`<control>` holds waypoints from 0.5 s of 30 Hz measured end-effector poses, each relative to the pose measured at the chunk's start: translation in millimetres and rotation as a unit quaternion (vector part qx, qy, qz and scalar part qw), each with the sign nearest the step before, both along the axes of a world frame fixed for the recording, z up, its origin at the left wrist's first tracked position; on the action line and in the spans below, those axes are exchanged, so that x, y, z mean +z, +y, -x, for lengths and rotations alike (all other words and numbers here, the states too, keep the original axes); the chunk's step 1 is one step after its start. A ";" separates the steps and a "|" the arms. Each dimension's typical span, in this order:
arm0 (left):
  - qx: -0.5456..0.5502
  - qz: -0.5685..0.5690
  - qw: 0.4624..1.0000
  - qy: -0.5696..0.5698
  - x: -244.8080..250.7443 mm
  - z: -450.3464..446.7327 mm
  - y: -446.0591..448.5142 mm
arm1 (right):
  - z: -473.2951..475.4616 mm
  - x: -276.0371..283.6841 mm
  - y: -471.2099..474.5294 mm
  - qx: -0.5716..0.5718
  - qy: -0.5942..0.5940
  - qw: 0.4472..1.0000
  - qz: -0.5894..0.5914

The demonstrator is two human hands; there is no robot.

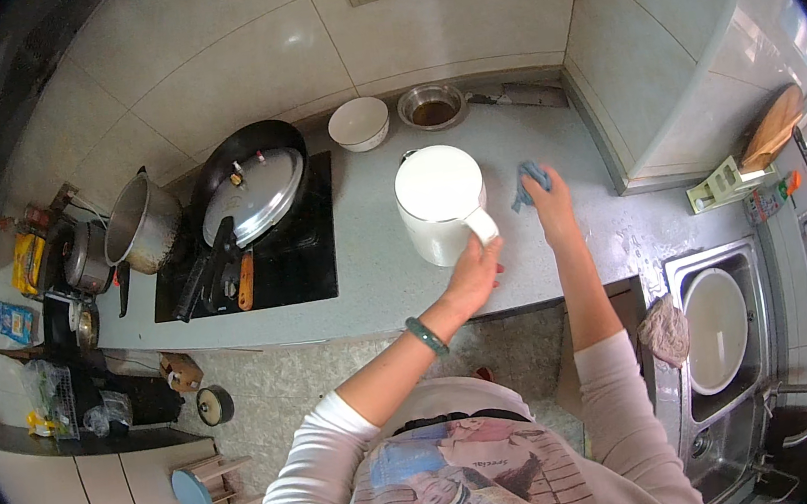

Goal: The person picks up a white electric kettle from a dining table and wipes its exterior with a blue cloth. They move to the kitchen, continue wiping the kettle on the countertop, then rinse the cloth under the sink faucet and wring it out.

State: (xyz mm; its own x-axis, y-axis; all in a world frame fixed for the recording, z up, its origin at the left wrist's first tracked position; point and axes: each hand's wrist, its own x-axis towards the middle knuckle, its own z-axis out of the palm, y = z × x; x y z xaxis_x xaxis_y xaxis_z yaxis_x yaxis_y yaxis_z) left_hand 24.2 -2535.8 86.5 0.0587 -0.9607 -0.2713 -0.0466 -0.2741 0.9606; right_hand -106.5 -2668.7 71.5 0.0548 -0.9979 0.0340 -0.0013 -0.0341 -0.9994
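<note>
A white lidded kettle [436,206] stands upright on the grey countertop [366,256], its handle pointing towards me and to the right. My left hand [473,277], with a green bangle at the wrist, has its fingers around the lower part of that handle. To the right of the kettle, my right hand [552,200] grips a crumpled blue cloth [525,180] on or just above the counter. Behind the kettle are a white bowl [360,125] and a metal bowl [431,106] with brown liquid at its bottom. What looks like a cleaver [535,94] lies against the wall.
On the left, a black cooktop [311,240] bears a black wok [276,135] with a metal pressure-cooker lid [264,193] in it. A deep metal pot [143,227] stands beside it. At right, a sink [729,408] holds a white basin [715,331]; a rag [666,331] hangs on its edge.
</note>
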 end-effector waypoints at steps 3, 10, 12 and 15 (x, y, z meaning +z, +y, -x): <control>-0.060 0.031 0.985 -0.157 9.2 12.4 2.1 | 27.3 -33.5 21.1 -0.052 -0.096 0.990 -0.087; -0.169 0.076 0.953 -0.238 65.1 -20.2 19.1 | 75.5 -58.9 75.6 -0.077 -0.140 0.974 -0.159; -0.089 0.151 0.950 -0.260 79.9 -37.3 8.7 | 77.4 -47.0 84.9 -0.070 -0.159 0.975 -0.140; -0.018 0.262 0.916 -0.304 93.2 -63.7 -30.8 | 67.0 -24.6 91.9 -0.044 -0.124 0.985 -0.115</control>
